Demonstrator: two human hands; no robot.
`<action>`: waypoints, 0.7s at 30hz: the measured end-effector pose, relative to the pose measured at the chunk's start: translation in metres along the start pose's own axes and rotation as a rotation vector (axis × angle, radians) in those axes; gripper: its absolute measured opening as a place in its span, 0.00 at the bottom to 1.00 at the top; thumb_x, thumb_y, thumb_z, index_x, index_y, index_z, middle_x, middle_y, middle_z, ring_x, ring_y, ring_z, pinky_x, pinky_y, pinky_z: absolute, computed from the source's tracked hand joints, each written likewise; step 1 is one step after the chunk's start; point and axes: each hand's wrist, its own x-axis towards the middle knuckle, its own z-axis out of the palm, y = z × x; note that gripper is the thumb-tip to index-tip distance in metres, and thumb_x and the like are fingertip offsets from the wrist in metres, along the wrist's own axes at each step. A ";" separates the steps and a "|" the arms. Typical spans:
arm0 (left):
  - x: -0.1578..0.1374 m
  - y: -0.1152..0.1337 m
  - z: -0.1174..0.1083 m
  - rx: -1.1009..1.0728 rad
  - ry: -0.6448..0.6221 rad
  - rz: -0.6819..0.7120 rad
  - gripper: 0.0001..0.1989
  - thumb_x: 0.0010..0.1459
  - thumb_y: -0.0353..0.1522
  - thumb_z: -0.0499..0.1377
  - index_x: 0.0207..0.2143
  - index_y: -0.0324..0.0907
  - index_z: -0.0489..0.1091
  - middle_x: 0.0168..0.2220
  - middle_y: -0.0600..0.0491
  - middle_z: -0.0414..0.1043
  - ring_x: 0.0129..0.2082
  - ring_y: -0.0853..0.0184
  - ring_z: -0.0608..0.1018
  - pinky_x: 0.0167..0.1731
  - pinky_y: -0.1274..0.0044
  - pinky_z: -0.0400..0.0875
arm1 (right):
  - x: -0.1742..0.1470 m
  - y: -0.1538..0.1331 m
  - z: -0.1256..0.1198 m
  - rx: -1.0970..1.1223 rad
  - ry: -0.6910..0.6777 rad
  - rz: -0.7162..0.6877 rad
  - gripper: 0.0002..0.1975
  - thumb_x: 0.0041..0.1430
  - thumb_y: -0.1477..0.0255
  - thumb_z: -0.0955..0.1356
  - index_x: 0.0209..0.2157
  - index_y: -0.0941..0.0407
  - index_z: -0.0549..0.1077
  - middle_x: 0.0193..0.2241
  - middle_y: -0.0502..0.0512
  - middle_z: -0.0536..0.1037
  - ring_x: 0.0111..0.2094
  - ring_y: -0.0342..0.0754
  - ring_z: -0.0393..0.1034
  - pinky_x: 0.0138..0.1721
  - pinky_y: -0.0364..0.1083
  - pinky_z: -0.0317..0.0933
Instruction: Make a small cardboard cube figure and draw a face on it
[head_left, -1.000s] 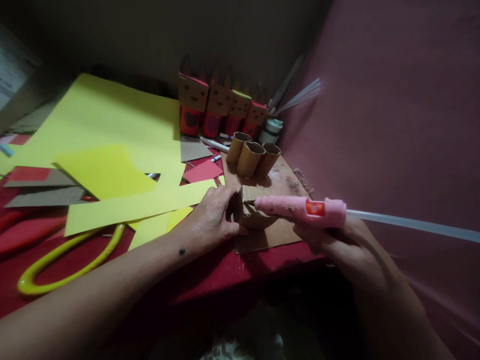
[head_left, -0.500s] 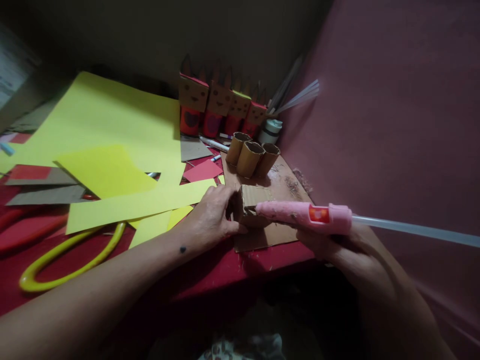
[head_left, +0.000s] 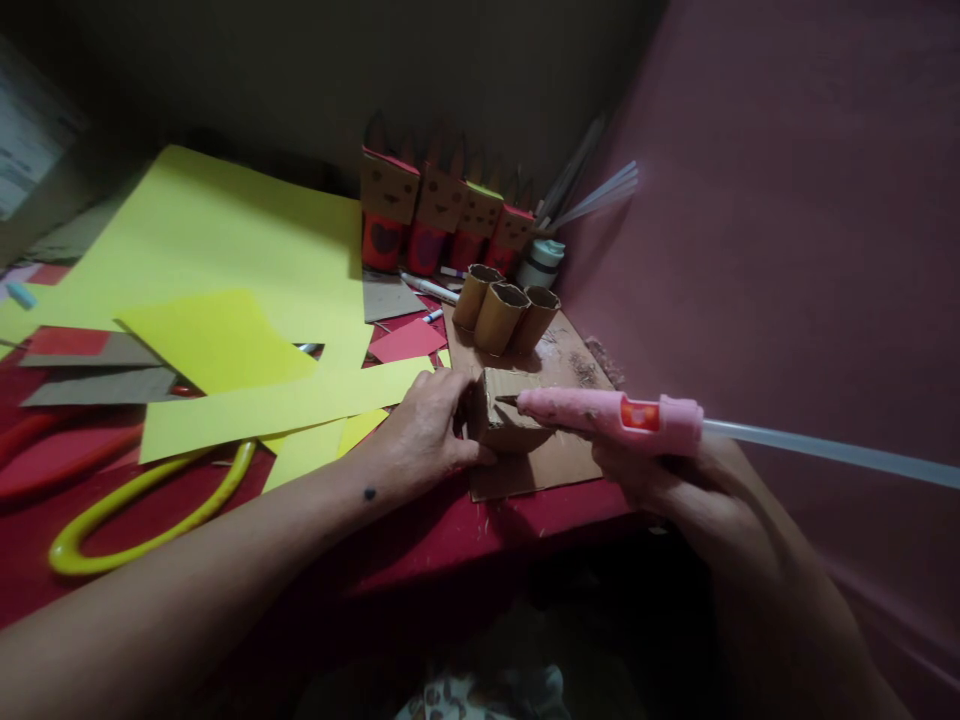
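My left hand [head_left: 431,425] grips the left side of a small cardboard box [head_left: 510,430], thumb low at the front and fingers behind. The box rests on a flat piece of cardboard [head_left: 525,482]. In my right hand [head_left: 675,490] is a pink glue gun [head_left: 600,413], with a long clear glue stick [head_left: 810,448] sticking out of its back end. The gun's dark nozzle [head_left: 506,399] points left over the top of the box; whether it touches the surface I cannot tell. Behind the box stand three cardboard tubes [head_left: 501,318].
Yellow paper [head_left: 255,230] and strips cover the left of the red table. Yellow-handled [head_left: 75,550] and red-handled [head_left: 67,480] tools lie there. Cardboard figures with drawn faces [head_left: 390,205] line the back, beside a pale container [head_left: 541,265]. A pink wall [head_left: 787,250] bounds the right.
The glue gun has risen slightly, and its nozzle now shows above the top of the box. My left hand stays on the box.
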 end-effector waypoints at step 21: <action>0.001 0.004 -0.001 0.017 -0.035 -0.027 0.25 0.46 0.34 0.70 0.47 0.40 0.70 0.44 0.46 0.73 0.44 0.53 0.71 0.42 0.64 0.67 | -0.006 0.001 0.000 0.017 -0.064 -0.017 0.17 0.67 0.66 0.67 0.56 0.47 0.78 0.50 0.55 0.83 0.57 0.61 0.75 0.58 0.58 0.70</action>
